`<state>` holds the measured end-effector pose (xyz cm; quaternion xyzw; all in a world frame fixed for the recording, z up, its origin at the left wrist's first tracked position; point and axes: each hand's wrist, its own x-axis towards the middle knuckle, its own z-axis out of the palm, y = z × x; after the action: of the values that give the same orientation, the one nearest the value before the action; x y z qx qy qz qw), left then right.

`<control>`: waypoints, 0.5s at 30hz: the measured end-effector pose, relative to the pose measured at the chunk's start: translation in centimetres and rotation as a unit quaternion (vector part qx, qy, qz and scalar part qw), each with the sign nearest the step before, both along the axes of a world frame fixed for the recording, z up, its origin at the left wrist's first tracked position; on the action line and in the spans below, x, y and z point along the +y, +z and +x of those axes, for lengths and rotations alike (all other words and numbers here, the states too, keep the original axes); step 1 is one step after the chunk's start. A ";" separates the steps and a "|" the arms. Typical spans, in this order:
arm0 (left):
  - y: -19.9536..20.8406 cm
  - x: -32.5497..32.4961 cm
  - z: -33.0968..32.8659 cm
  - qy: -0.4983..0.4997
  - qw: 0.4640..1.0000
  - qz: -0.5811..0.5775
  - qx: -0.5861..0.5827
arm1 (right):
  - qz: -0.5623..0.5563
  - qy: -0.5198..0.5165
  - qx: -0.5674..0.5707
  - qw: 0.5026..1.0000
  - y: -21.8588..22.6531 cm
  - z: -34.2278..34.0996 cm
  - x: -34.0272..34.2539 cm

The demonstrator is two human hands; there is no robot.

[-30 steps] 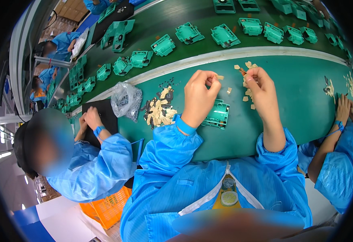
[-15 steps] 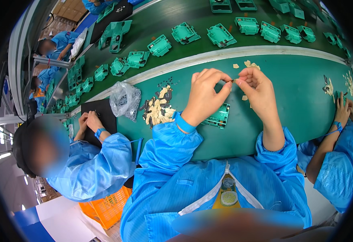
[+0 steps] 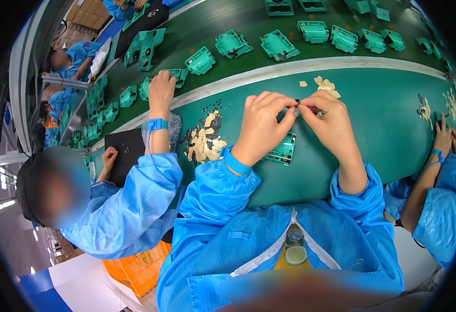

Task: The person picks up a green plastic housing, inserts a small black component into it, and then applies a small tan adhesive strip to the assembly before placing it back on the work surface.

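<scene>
Above the green work mat, my left hand point(image 3: 267, 124) is closed in a pinch on a small black piece point(image 3: 297, 102). Fingertips of my right hand point(image 3: 331, 122) pinch at the same piece from the other side, and the two hands nearly touch. The piece is too small to make out its kind. Below my hands lies a green plastic housing point(image 3: 286, 151), partly hidden by my left hand and wrist. Cream paper-like scraps point(image 3: 327, 86) are scattered just beyond my right hand. Left of my left hand sits a pile of cream and black flat pieces point(image 3: 205, 139).
A belt point(image 3: 197, 34) beyond a pale rail carries several green housings point(image 3: 279, 45). Small black dots point(image 3: 215, 106) lie near the pile. A co-worker's arm point(image 3: 160, 119) crosses a plastic bag point(image 3: 174, 130) at left. Another co-worker's hands point(image 3: 443, 138) are at right.
My right hand has moved slightly left, and the black piece now shows between my fingertips. The left co-worker has stretched one hand out to the belt. Housings on the belt have shifted left.
</scene>
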<state>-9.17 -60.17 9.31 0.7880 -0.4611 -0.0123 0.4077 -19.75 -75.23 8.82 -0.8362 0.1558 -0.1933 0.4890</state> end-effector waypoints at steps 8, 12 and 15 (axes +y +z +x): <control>0.3 -0.1 -0.4 -0.005 0.998 0.035 -0.044 | -0.064 0.039 -0.028 0.997 -0.3 -0.3 -0.5; 0.3 -0.2 -0.5 -0.009 0.999 0.026 -0.022 | -0.044 0.047 -0.024 0.998 -0.4 -0.5 -0.7; 0.3 -0.3 -0.6 -0.005 1.000 0.022 -0.012 | -0.010 0.044 -0.008 0.999 -0.1 -0.6 -0.8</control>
<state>-9.75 -60.50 9.65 0.7944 -0.4695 -0.0151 0.3851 -20.34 -76.05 8.75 -0.8455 0.1130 -0.1798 0.4900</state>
